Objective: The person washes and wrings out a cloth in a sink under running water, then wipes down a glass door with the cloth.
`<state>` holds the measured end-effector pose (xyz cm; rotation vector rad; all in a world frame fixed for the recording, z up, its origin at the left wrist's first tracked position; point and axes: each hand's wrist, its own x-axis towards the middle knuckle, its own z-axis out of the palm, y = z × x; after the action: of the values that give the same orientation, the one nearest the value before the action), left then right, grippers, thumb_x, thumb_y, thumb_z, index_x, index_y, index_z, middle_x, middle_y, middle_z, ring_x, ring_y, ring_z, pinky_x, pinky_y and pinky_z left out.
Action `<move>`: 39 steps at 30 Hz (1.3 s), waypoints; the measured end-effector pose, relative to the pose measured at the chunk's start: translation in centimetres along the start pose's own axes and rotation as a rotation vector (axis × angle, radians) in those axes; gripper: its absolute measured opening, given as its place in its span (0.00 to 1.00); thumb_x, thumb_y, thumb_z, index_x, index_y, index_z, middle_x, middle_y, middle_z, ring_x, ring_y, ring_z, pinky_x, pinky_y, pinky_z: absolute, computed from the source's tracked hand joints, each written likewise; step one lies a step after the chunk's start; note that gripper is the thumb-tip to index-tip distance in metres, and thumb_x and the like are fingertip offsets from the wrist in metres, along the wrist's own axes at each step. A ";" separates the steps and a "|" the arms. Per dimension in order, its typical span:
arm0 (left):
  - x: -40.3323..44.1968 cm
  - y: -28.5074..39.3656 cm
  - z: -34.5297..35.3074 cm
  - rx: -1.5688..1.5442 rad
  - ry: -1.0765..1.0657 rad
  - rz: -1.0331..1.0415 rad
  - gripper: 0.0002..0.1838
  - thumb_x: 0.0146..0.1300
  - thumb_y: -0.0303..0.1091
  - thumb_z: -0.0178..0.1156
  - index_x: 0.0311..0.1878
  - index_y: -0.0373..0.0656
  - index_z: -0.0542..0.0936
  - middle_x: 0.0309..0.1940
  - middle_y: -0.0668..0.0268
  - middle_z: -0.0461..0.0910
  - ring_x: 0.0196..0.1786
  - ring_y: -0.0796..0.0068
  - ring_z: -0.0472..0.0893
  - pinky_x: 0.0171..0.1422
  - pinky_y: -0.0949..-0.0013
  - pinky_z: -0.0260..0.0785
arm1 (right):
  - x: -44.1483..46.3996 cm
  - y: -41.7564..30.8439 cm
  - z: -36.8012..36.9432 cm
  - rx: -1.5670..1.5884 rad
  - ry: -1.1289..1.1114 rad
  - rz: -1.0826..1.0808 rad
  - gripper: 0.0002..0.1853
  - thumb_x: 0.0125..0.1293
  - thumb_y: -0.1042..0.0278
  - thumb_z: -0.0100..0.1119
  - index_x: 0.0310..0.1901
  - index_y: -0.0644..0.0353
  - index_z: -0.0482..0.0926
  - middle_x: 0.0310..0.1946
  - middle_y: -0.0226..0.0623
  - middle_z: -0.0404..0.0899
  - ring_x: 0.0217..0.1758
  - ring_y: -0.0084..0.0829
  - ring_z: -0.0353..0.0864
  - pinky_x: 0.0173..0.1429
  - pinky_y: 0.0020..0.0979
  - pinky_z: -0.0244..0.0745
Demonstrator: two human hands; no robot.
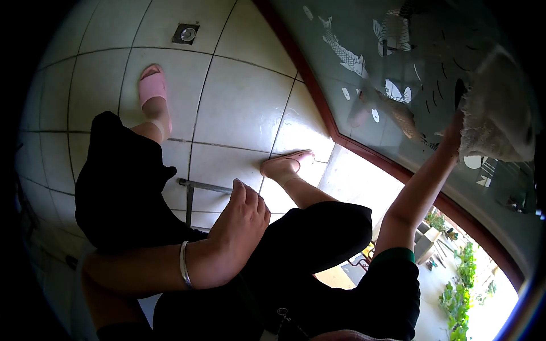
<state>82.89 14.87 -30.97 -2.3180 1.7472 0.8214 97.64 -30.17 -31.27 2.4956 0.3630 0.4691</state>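
Note:
Stretched out to the upper right, my right hand [453,132] is closed on a grey, frayed-edged cloth [496,111]. The cloth lies against a glass panel [364,85] decorated with white fish figures, and it hides most of the fingers. My left hand [236,227], with a silver bracelet [184,264] at the wrist, is held in front of my body above my dark-clothed legs. Its fingers are curled together, and nothing shows in them. The palm side faces away from view.
A reddish-brown frame [324,108] edges the glass. Below lies a tiled floor [233,96] with a drain [186,34]. My feet wear pink slippers [152,86]. A grey metal bar [205,186] stands between my legs. Green plants [463,284] grow outside at the lower right.

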 end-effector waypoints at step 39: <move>-2.9 -1.6 0.4 -0.046 0.028 -0.021 0.23 0.64 0.39 0.56 0.59 0.38 0.72 0.54 0.52 0.76 0.61 0.59 0.73 0.70 0.54 0.59 | -13.7 -15.4 5.5 0.379 -0.631 -0.356 0.11 0.45 0.62 0.66 0.27 0.60 0.81 0.25 0.42 0.80 0.32 0.41 0.81 0.43 0.40 0.74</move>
<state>83.69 18.03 -30.27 -2.3844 1.7293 0.8390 85.15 -25.35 -47.87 2.6800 0.6596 -0.5691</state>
